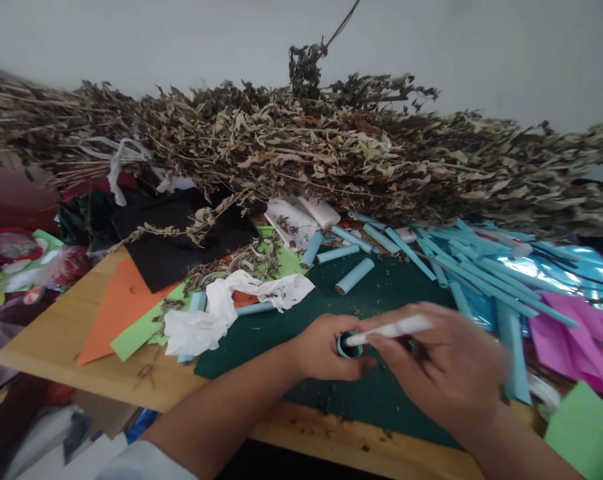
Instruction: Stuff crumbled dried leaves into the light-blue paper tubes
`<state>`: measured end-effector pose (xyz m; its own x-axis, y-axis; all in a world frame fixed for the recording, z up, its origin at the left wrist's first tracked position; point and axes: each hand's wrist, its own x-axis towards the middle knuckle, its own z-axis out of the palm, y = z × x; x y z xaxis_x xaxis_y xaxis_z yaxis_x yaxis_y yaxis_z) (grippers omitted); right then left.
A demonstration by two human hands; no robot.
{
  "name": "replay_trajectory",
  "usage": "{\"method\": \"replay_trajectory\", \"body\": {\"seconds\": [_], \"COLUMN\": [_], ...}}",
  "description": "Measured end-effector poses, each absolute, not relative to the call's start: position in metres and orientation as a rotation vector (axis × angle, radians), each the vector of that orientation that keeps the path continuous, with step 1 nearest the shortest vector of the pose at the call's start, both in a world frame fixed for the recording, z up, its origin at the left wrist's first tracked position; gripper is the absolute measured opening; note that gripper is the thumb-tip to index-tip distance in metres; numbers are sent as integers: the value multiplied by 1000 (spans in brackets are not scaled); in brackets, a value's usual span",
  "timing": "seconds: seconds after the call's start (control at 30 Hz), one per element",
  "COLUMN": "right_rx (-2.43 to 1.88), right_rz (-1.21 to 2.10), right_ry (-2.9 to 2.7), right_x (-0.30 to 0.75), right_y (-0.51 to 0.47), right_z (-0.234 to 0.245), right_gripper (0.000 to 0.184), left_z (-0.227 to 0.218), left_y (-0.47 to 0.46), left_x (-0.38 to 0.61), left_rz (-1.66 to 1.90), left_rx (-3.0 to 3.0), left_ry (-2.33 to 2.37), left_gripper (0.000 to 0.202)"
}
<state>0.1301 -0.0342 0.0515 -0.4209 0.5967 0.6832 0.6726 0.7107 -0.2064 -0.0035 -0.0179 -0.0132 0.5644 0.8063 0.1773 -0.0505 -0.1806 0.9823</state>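
The person's left hand [321, 347] is curled around a short blue tube [348, 351], gripping it so that its round mouth faces up toward us. The right hand [446, 373], a little blurred, pinches a white pen-like stick [396, 329] between thumb and fingers, slanting it down so the lower end sits in the tube's mouth. I can't tell whether the tip touches the inside wall.

Both hands are over a dark green mat [266, 333] laid on the wooden surface [46, 340], with the tube above the mat's nearer part. Just beyond them lies a loose blue roll [354, 276], and to the right a heap of long blue sticks [481, 280] spreads out next to some bright pink paper [576, 340]. A light green sheet [586, 430] lies in the near right corner.

Over on the left there's crumpled white tissue [201, 327], partly on the mat, then an orange sheet [114, 310] partly under a black one [181, 230]. Along the back, a great pile of dried plants [281, 140] stretches right across, in front of a pale wall [131, 40].
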Motion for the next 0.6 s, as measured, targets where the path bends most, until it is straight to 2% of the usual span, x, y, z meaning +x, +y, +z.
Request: {"method": "replay_trajectory", "body": {"seconds": [0.07,0.17,0.27,0.43,0.6], "right_rx": [-982,-841,-885,-817,-953], "right_rz": [-159,-51,16,-33,69], "right_ry": [-2140,-2169,-2133,-2151,-2058], "right_x": [131,131,131,128,129], "right_y": [-34,-33,-32,-34,-36], "right_z": [53,53,56,49,43], "right_gripper": [12,15,15,14,10], "left_z": [-14,-15,-16,-16,-16], "left_y": [-18,-18,-17,-17,-17], "left_x": [-3,-3,-3,-4,-4], "left_rz": [873,908,894,870,899], "left_rx": [1595,1622,1590,1645,1626], "left_ry": [653,612,669,652,679], "left_gripper": [15,15,11,14,12]}}
